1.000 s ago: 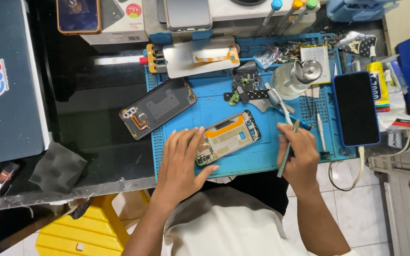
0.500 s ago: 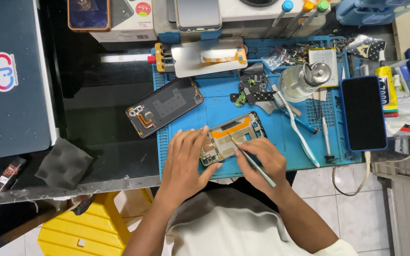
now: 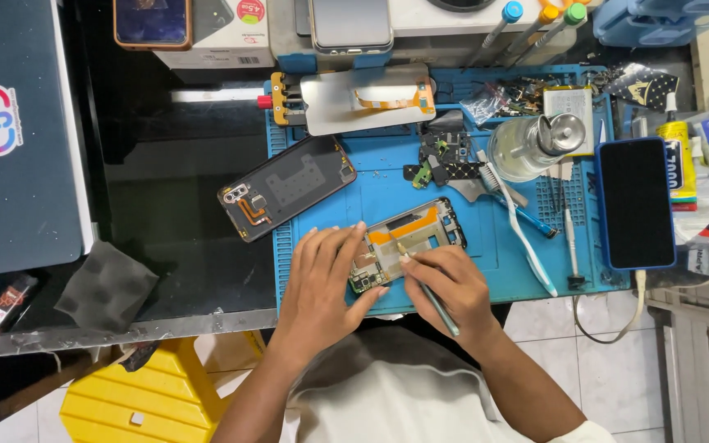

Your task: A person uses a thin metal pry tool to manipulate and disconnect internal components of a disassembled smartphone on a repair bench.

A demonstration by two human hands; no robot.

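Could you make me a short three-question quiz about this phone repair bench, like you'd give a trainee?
1. True or false: the right hand holds a thin tool over the opened phone frame.
2. What does the left hand do? A) steadies the phone frame B) lifts the glass bottle C) holds the toothbrush
3. What colour is the work mat?

Key: 1 true; 2 A; 3 blue.

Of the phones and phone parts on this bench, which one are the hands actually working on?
The opened phone frame with the orange strip, at the blue mat's near edge. The left hand steadies it and the right hand puts a thin tool to it; the others lie untouched.
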